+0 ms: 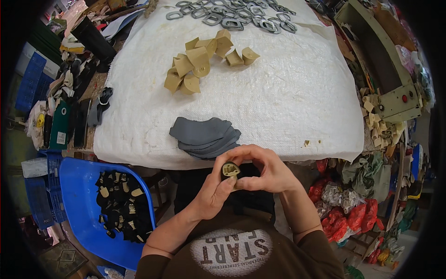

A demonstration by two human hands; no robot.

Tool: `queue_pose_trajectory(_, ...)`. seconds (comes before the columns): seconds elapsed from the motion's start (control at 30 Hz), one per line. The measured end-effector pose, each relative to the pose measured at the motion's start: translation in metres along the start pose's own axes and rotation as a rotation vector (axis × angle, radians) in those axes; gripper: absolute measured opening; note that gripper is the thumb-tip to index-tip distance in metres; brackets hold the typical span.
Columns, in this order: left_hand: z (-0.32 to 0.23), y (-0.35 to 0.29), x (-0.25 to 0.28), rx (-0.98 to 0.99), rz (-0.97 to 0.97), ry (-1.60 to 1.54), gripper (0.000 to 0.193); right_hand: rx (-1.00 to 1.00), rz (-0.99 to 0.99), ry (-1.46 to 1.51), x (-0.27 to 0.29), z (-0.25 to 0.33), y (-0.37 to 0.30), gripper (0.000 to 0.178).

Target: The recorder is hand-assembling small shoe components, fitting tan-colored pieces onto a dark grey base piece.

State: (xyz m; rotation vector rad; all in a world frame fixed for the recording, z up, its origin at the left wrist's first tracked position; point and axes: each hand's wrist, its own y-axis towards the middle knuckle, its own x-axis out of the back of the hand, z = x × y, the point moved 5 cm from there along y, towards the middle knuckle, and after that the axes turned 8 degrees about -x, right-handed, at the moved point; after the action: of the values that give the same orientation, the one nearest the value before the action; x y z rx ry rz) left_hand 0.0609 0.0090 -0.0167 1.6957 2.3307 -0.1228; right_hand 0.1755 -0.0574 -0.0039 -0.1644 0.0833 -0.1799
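Between both hands, over the table's front edge, is a tan shoe heel (230, 171) with its hollow ribbed end up. A dark band runs round its rim; it looks like a grey cover piece wrapped on the heel. My left hand (213, 195) grips the heel from the left, with the thumb at its near side. My right hand (267, 172) closes on it from the right, fingers curled over the far side. Just beyond lies a fanned stack of dark grey cover pieces (204, 135). Farther off, bare tan heels (197, 58) sit in a loose heap.
A white woven sheet (288, 102) covers the table. Grey oval rings (232, 16) are heaped at its far end. A blue tub (79, 204) on my left contains many dark-covered heels (123, 200). Red plastic bags (339, 223) lie low on the right, below a greenish metal machine (399, 102).
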Motion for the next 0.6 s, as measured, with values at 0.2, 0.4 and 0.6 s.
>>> queue_pose_trajectory(0.2,0.000,0.004,-0.004,-0.013,-0.061,-0.295,0.056,-0.050,-0.191,0.031,0.000,0.000,-0.004,0.045)
queue_pose_trajectory(0.4,0.012,-0.001,-0.009,0.218,-0.116,-0.820,0.049,0.426,-0.237,-0.314,-0.010,0.019,-0.013,0.025)
queue_pose_trajectory(0.6,0.008,-0.002,-0.013,0.266,-0.145,-0.714,0.046,0.415,-0.327,-0.245,-0.020,0.008,-0.020,0.019)
